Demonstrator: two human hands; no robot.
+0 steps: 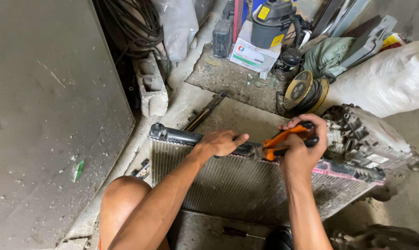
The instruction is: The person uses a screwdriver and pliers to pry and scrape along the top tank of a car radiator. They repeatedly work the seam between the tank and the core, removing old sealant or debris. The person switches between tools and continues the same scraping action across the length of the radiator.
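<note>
A car radiator (237, 185) with fine metal fins and a black plastic top tank (181, 136) lies on the concrete floor in front of me. My left hand (221, 142) presses down on the top tank near its middle. My right hand (300, 143) grips pliers with orange and black handles (283, 139), whose jaws bite the tank's edge just right of my left hand. My bare knee (121, 199) shows at lower left.
A grey metal panel (52, 115) fills the left side. A concrete block (151, 90) stands behind the radiator. A metal engine part (362, 136) sits at right, beside a yellow reel (302, 90), a cardboard box (251, 55), a grey vacuum (272, 23) and white sacks (390, 78). A screwdriver (237, 233) lies near me.
</note>
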